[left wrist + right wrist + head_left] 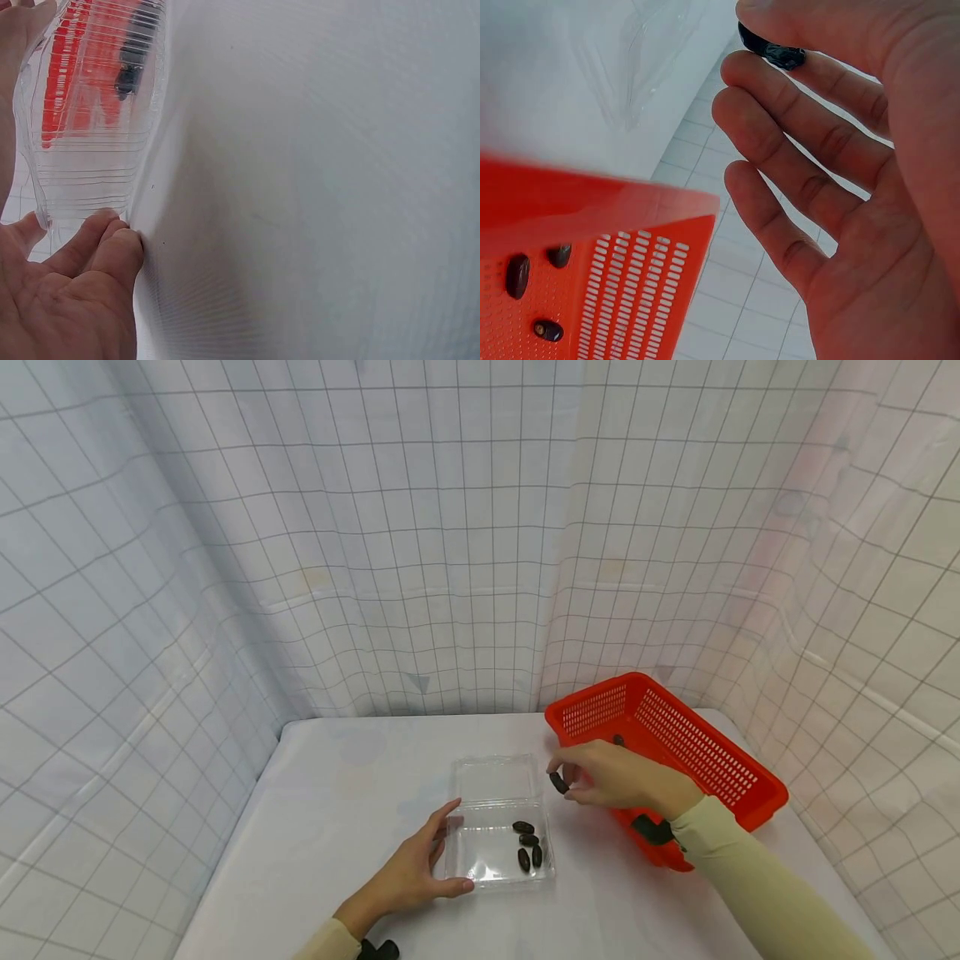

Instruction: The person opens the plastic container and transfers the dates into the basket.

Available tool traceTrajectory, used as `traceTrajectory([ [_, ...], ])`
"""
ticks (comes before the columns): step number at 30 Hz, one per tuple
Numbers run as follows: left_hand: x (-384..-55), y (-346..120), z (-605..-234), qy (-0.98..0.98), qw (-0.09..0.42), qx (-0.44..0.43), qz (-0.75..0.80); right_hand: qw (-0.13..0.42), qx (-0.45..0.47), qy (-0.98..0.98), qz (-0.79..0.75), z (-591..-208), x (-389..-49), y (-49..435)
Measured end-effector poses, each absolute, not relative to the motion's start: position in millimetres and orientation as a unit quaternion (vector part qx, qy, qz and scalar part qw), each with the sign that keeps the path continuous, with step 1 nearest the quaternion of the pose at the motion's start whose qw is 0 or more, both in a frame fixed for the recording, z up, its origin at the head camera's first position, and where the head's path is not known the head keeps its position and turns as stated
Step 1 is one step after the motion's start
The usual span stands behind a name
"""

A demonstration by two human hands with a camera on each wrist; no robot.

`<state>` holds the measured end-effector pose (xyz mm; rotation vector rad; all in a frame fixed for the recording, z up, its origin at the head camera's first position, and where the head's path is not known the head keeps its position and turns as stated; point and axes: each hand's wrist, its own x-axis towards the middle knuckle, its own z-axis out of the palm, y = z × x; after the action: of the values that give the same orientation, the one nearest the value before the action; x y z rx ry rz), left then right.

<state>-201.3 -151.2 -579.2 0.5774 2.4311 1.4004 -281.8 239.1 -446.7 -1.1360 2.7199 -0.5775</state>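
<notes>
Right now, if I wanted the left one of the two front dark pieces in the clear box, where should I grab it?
Try pinching that dark piece round its middle, coming straight down. Its long shape points roughly front to back, so thumb and finger should fit its left and right sides. The lid is open, but another piece lies close on the right.

Your head view is bright and evenly lit, with glare on the clear plastic box (474, 853) and the checked curtains (82, 635) stretched toward the edges. Your left-wrist view looks greyer, the table (345, 180) softly shaded; in your right-wrist view, the red basket's (577, 202) near rim blurs.
</notes>
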Motion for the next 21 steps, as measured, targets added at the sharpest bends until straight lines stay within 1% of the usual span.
traceTrajectory([
  [21,-200.9,-150.6,-578.5,0.843,0.137,0.199,0.481,0.036,-0.317,0.926,-0.201,-444.6,-296.1,297.0],
])
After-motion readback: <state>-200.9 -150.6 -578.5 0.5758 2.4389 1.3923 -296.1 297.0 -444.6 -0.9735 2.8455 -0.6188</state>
